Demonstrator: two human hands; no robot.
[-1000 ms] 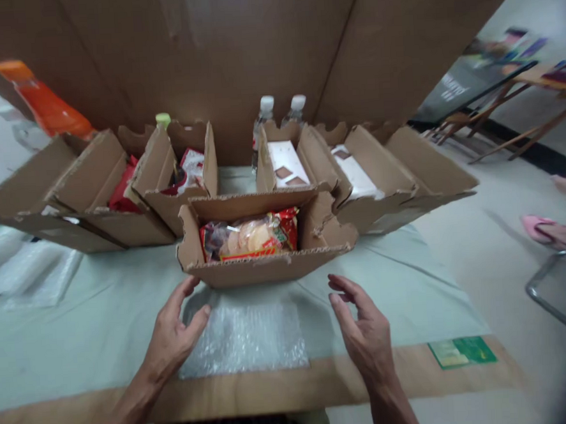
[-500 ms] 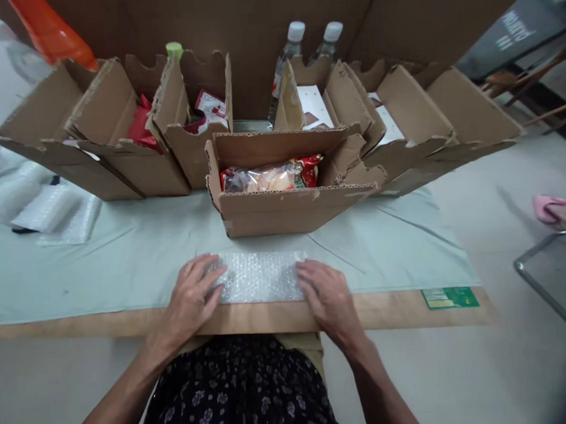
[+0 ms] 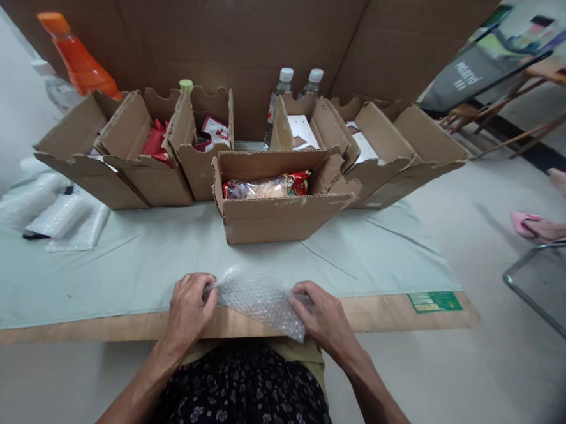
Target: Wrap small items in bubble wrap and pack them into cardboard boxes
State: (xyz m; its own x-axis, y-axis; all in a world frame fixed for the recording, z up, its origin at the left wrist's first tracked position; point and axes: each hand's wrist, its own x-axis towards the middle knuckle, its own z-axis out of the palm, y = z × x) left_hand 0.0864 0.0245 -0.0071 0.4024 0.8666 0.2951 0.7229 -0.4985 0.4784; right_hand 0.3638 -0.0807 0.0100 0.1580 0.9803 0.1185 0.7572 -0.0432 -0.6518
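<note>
A clear bubble wrap sheet (image 3: pixel 259 296) is stretched between my two hands over the table's front edge. My left hand (image 3: pixel 191 307) pinches its left end between thumb and fingers. At the other end, my right hand (image 3: pixel 320 312) is closed on the wrap, and a corner hangs down beside the thumb. The sheet looks tilted, with its lower right corner over the wooden edge. Just beyond it stands a cardboard box (image 3: pixel 283 221) holding a shiny red and clear food packet (image 3: pixel 267 186).
A row of open cardboard bins (image 3: pixel 166 184) lines the back, some with red packets or white boxes. Behind them stand an orange bottle (image 3: pixel 82 67) and clear bottles (image 3: pixel 279 100). More bubble wrap (image 3: pixel 67 215) lies at left. A green card (image 3: pixel 435 302) is at the right edge.
The bubble wrap lay flat under my spread fingers. Now both hands grip its ends, and it is raised and tilted toward me. The camera view has shifted somewhat.
</note>
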